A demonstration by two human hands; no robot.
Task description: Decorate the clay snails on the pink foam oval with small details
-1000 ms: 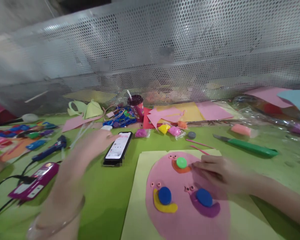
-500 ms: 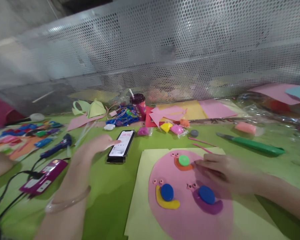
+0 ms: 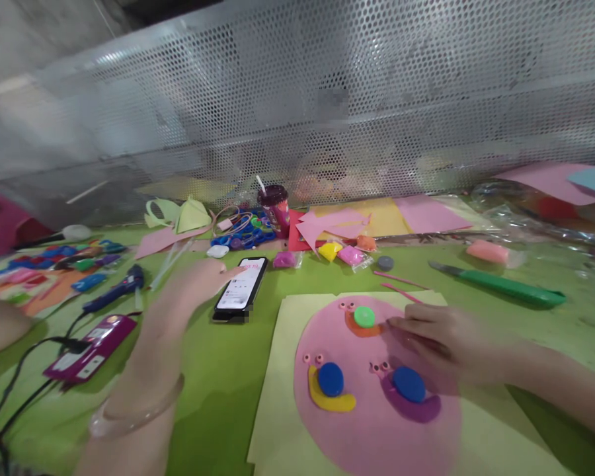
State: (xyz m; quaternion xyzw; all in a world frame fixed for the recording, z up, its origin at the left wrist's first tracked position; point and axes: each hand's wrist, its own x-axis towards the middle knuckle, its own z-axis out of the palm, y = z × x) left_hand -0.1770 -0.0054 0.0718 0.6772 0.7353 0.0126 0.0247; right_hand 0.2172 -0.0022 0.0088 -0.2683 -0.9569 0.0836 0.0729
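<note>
My left hand [image 3: 203, 281] is blurred, with a finger stretched out over the upper screen of a lit phone [image 3: 240, 287] lying on the green table. My right hand [image 3: 436, 334] rests on a pink paper circle [image 3: 361, 436], its fingers bent together beside the tail of an orange clay snail [image 3: 359, 330] with a green bottle cap. Whatever those fingers may hold is hidden. Lower on the circle sit a yellow clay snail [image 3: 344, 402] and a purple clay snail [image 3: 421, 411], each with a blue cap and small eyes. Pale yellow card [image 3: 272, 423] lies underneath.
A green craft knife [image 3: 510, 287] lies to the right, its blade exposed. On the left are a glue gun [image 3: 114, 291], a purple power strip [image 3: 90, 350] with cables and another person's arm [image 3: 2, 324]. A lidded cup [image 3: 276, 211] stands before the perforated metal screen [image 3: 377, 99].
My left hand has shifted slightly up the phone, its finger moving from mid-screen to near the clock. My right hand has hardly moved.
</note>
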